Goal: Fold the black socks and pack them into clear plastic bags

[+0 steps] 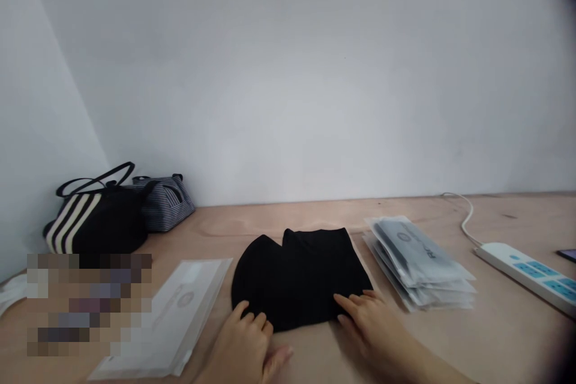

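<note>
A folded black cloth garment point(297, 279) lies flat on the light wooden tabletop point(508, 342), with a clear plastic sheet showing beneath its right edge. My left hand point(243, 342) rests at its lower left edge, fingers on the cloth and thumb spread away. My right hand point(364, 324) lies on the lower right edge, its fingers stretched over the black fabric. Neither hand visibly grips the cloth.
To the right sits a stack of clear packets point(418, 264) holding grey items. A white packet point(180, 318) lies at left, next to a pixelated patch point(90, 303). A black-and-cream striped bag point(94, 222) and a navy striped bag point(166, 204) stand back left. A white power strip point(526, 273) lies right.
</note>
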The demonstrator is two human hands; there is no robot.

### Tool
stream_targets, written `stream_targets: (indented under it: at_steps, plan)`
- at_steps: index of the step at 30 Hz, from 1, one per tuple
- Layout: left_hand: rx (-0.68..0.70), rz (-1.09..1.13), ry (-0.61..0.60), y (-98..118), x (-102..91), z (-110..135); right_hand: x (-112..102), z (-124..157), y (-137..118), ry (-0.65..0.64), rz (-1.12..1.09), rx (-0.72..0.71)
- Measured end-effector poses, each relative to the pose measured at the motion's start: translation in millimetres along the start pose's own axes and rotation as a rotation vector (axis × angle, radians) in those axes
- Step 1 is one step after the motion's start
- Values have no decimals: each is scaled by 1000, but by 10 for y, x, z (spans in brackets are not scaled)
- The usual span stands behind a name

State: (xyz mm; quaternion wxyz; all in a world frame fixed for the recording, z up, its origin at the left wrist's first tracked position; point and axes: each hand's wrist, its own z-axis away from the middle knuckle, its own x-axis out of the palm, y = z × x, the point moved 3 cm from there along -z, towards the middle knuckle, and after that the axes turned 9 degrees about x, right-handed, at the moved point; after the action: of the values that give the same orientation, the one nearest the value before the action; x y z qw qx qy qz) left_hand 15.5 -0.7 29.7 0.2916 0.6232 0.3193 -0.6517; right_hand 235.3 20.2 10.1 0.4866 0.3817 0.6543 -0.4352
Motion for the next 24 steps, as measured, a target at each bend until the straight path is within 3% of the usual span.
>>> stream_targets:
  at_steps: [3,5,7,10,12,15,19,24]
  plan:
    - [-17,58,176,-31,-62,-113,-41,-68,-59,19,-22,-16]
    - [-25,83,289,-105,17,-223,-7,-154,-43,-19,-53,-48]
    - [-13,119,280,-179,181,-307,78,-202,6,-113,-61,-68]
    - [2,174,172,-226,397,-331,184,-181,78,-193,-56,-81]
    - [2,194,141,-206,423,-284,194,-128,91,-196,-52,-94]
    - [42,225,119,-149,312,-157,145,-25,71,-193,-35,-147]
    - [263,253,88,-195,183,100,133,141,100,-114,94,-223]
    - [367,165,222,-459,352,413,210,326,196,33,279,-299]
